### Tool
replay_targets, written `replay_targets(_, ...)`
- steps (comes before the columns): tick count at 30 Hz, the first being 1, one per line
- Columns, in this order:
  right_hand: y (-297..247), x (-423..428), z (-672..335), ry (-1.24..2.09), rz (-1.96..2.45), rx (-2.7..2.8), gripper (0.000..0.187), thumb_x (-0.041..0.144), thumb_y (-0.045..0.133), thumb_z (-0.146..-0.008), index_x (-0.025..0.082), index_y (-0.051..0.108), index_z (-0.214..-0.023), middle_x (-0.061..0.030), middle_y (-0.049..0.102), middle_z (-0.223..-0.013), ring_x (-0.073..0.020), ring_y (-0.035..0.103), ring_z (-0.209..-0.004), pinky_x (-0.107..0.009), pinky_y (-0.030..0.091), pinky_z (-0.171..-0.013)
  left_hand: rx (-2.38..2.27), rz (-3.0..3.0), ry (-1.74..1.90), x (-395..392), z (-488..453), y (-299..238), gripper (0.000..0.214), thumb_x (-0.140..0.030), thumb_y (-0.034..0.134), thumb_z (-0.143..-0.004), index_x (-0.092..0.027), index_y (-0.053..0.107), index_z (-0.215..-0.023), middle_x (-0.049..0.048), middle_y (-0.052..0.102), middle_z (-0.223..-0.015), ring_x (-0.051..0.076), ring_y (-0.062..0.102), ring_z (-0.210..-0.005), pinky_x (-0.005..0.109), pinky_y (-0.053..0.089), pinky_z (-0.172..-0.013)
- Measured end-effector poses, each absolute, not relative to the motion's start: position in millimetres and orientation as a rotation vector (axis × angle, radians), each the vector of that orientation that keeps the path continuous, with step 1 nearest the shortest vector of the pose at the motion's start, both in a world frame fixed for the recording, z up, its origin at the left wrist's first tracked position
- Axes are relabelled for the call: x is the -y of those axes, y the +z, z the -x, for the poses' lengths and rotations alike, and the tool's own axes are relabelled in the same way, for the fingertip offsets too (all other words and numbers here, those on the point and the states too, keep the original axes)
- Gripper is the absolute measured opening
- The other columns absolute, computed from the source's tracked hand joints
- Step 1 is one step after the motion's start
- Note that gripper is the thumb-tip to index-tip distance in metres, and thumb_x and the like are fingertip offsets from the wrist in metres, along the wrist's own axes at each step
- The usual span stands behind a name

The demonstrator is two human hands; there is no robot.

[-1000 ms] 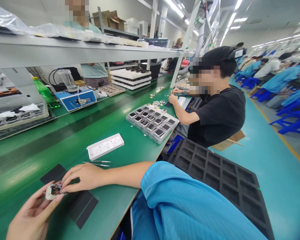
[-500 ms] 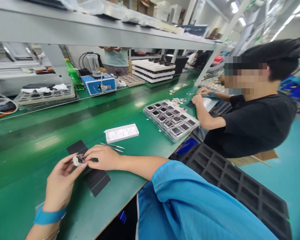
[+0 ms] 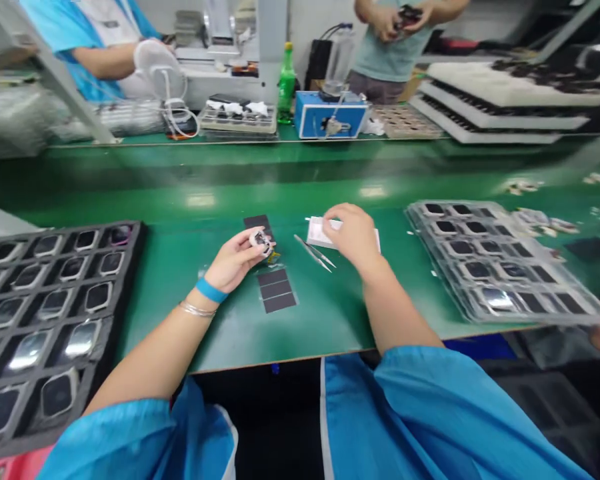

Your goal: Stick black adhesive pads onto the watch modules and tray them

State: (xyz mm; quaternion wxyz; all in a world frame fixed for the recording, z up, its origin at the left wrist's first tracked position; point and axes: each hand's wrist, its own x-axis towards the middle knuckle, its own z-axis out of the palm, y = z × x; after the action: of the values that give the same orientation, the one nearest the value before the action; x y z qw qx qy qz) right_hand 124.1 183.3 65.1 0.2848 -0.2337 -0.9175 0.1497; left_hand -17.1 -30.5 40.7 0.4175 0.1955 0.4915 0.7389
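My left hand (image 3: 233,262) is closed on a small white-rimmed watch case (image 3: 261,241), its dark inner parts showing, with a yellowish strip below it. My right hand (image 3: 354,239) is over a shallow white box (image 3: 317,232), fingers curled and pinched; what they hold, if anything, cannot be made out. The hand covers much of the box. Between my hands, a pair of metal tweezers (image 3: 316,255) lies on the green table. Black rectangular pieces on a sheet (image 3: 277,291) lie below the watch case, and another dark piece (image 3: 257,221) is behind it.
At left stands a dark foam tray (image 3: 125,293) of watch cases; at right, a clear plastic tray (image 3: 450,283) holds more. Along the back are a blue machine (image 3: 330,115), a green bottle (image 3: 287,83) and stacked white trays (image 3: 505,120). Other people are across the bench and at right.
The view has swung left. My right hand has left the watch case and moved to the white box, beyond the tweezers. My left hand still holds the case.
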Motion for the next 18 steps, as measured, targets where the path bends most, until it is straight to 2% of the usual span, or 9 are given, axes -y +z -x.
replay_targets(3, 67, -200, -133, 0.261, 0.892, 2.557, 0.017, 0.014, 0.054, -0.076, 0.015, 0.071, -0.075, -0.0126, 0.069, -0.09, -0.0271, 0.064, -0.085, -0.039, 0.048, -0.08, -1.176, -0.513, 1.842, 32, 20, 39, 0.055, -0.022, 0.088, -0.06, -0.017, 0.065, -0.109, 0.0065, 0.071, -0.1, 0.023, 0.07, -0.095, 0.04, 0.052, -0.094)
replay_targets(6, 67, -195, -133, 0.353, 0.879, 2.505, 0.022, 0.016, 0.052, -0.08, 0.015, 0.074, -0.084, -0.0127, 0.071, -0.095, -0.0275, 0.065, -0.092, -0.042, 0.049, -0.086, -1.143, -0.539, 1.846, 33, 19, 40, 0.057, -0.021, 0.089, -0.058, -0.019, 0.063, -0.108, 0.0048, 0.071, -0.1, 0.021, 0.07, -0.095, 0.037, 0.054, -0.091)
replay_targets(9, 63, -166, -123, 0.829, 0.581, 2.371, 0.019, 0.026, 0.056, -0.085, 0.017, 0.072, -0.091, -0.0085, 0.072, -0.097, -0.0222, 0.066, -0.096, -0.039, 0.049, -0.093, -1.127, -0.576, 1.857, 32, 17, 42, 0.06, -0.02, 0.09, -0.056, -0.02, 0.06, -0.107, 0.0033, 0.071, -0.095, 0.02, 0.07, -0.094, 0.031, 0.055, -0.085)
replay_targets(12, 54, -126, -111, 1.418, 0.36, 2.208, 0.02, 0.032, 0.064, -0.084, 0.017, 0.067, -0.098, -0.0071, 0.071, -0.101, -0.0174, 0.067, -0.096, -0.034, 0.052, -0.092, -1.134, -0.576, 1.858, 31, 15, 45, 0.062, -0.022, 0.092, -0.052, -0.02, 0.058, -0.104, 0.0016, 0.071, -0.089, 0.017, 0.07, -0.084, 0.025, 0.056, -0.076)
replay_targets(16, 40, -94, -102, 2.088, 0.334, 2.002, 0.047, 0.016, 0.075, -0.073, 0.019, 0.055, -0.116, -0.0049, 0.069, -0.108, -0.0127, 0.067, -0.098, -0.027, 0.053, -0.091, -1.209, -0.503, 1.87, 34, 9, 54, 0.062, -0.021, 0.093, -0.046, -0.022, 0.061, -0.099, -0.0002, 0.071, -0.087, 0.013, 0.068, -0.074, 0.02, 0.056, -0.065)
replay_targets(18, 36, -96, -99, 2.345, 0.325, 2.012, 0.042, 0.011, 0.076, -0.073, 0.018, 0.057, -0.11, -0.0021, 0.07, -0.094, -0.0109, 0.069, -0.086, -0.024, 0.055, -0.085, -1.276, -0.483, 1.881, 35, 8, 59, 0.058, -0.023, 0.093, -0.048, -0.021, 0.062, -0.097, 0.0014, 0.073, -0.089, 0.015, 0.069, -0.079, 0.021, 0.058, -0.069)
